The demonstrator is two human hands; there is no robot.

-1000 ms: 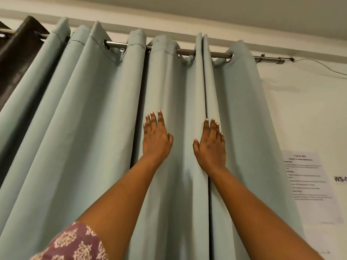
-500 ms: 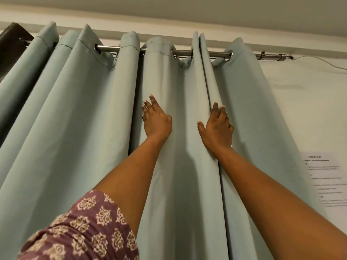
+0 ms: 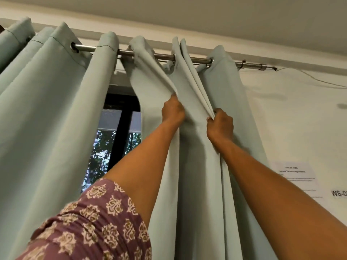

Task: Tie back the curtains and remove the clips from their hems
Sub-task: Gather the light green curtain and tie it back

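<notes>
Head view: left hand (image 3: pixel 173 112) and right hand (image 3: pixel 220 126) each grip curtain (image 3: pixel 197 166) folds.

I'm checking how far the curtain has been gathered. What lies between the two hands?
In the head view, only a band of pale green curtain lies between the left hand and the right hand, each gripping a fold.
</notes>
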